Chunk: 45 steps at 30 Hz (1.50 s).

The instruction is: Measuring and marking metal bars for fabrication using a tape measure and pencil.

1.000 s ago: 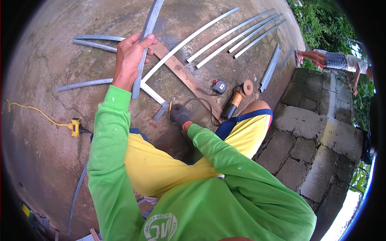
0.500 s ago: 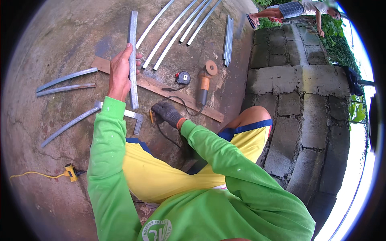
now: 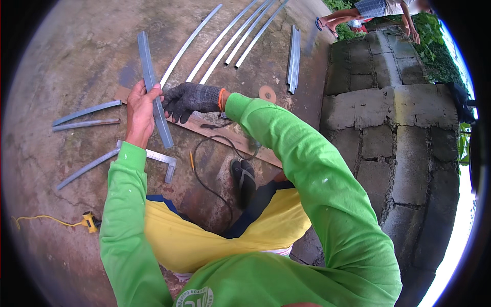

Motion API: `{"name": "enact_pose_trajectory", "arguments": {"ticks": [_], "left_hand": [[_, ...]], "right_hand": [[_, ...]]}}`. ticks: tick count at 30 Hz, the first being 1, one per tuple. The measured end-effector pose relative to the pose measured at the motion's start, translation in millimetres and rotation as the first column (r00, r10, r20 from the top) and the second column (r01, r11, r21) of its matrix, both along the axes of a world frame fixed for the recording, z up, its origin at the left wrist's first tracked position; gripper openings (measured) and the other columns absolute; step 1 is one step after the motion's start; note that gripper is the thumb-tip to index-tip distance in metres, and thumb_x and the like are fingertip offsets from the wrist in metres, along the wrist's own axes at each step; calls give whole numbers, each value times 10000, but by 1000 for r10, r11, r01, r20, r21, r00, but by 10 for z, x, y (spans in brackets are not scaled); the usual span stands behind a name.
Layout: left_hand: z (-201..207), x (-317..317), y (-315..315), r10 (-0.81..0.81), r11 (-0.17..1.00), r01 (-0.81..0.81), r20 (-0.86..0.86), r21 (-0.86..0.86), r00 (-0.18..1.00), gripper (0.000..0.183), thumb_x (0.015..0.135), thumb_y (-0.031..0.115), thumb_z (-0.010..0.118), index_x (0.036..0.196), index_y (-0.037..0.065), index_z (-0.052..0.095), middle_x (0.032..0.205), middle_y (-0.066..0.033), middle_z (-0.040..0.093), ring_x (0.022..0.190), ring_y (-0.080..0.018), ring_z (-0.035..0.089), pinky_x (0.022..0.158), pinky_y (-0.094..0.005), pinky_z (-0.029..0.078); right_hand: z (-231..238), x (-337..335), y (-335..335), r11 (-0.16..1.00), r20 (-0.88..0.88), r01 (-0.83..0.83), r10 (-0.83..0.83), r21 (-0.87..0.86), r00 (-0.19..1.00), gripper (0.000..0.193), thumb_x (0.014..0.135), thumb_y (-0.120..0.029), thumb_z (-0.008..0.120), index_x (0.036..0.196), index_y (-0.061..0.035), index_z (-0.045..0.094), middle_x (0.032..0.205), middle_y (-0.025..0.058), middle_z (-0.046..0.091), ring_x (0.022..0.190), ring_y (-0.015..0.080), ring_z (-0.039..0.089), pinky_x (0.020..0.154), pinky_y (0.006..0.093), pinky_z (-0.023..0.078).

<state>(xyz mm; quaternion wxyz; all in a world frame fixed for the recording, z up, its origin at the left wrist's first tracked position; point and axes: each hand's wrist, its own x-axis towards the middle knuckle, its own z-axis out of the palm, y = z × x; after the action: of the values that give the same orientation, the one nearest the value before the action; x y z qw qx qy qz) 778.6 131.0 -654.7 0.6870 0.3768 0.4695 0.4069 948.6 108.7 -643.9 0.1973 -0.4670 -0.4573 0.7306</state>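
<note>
My bare left hand (image 3: 140,110) grips a galvanized metal channel piece (image 3: 147,61) around its middle, holding it at a slant. My right hand (image 3: 189,99), in a dark grey knit glove with an orange cuff, is right beside the channel, fingers apart and bent downward. Whether its fingertips touch the metal I cannot tell. Below the channel's lower end, a metal try square (image 3: 161,157) lies on the concrete. An orange pencil (image 3: 192,160) rests to the right of the square. My right arm and hand hide most of the angle grinder; its cutting disc (image 3: 267,94) shows.
Several long metal channels (image 3: 232,43) lie at the back, with a short stack (image 3: 293,60) to their right. Cut pieces (image 3: 87,112) lie left. A wooden plank (image 3: 207,130) and black cord (image 3: 199,179) cross the floor. A block wall (image 3: 376,143) stands right; another person (image 3: 368,13) is beyond.
My right hand has left the pencil on the floor and moved up beside the channel. My left hand has tilted the channel and shifted it left. My right knee has lowered, showing a sandal.
</note>
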Motion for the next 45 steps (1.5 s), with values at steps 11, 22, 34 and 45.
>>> {"name": "enact_pose_trajectory", "arguments": {"ticks": [11, 22, 34, 45], "left_hand": [[244, -171, 76, 88, 959, 17, -357, 281, 930, 353, 839, 12, 637, 1170, -51, 532, 968, -103, 634, 782, -139, 615, 685, -266, 524], [412, -1665, 72, 194, 970, -10, -740, 245, 644, 236, 873, 280, 665, 960, 60, 650, 657, 61, 493, 538, -31, 438, 474, -196, 341], [-1134, -1499, -700, 236, 962, -262, -696, 71, 678, 104, 855, 206, 694, 854, 114, 644, 562, 68, 451, 428, -29, 379, 381, -204, 282], [-1012, -1324, -691, 164, 986, -103, -760, 127, 629, 125, 825, 174, 719, 859, 77, 647, 593, 73, 475, 460, -24, 370, 403, -206, 267]], "right_hand": [[-713, -101, 243, 809, 418, -468, 310, 355, 854, 360, 752, -75, 638, 1109, -47, 607, 956, 128, 671, 869, 276, 660, 745, 375, 536], [-1599, 476, 521, 559, 858, -726, 52, 399, 512, 259, 743, -131, 597, 982, -74, 677, 984, 176, 656, 940, 345, 639, 797, 451, 506], [-1846, 886, 615, 350, 838, -763, -291, 543, 463, 218, 778, -189, 609, 978, -131, 672, 1028, 80, 630, 1009, 275, 597, 835, 479, 438], [-1619, 878, 690, 324, 957, -901, -68, 288, 282, 283, 795, -250, 622, 1071, -199, 661, 1117, 42, 618, 1104, 250, 563, 823, 483, 446]]}}
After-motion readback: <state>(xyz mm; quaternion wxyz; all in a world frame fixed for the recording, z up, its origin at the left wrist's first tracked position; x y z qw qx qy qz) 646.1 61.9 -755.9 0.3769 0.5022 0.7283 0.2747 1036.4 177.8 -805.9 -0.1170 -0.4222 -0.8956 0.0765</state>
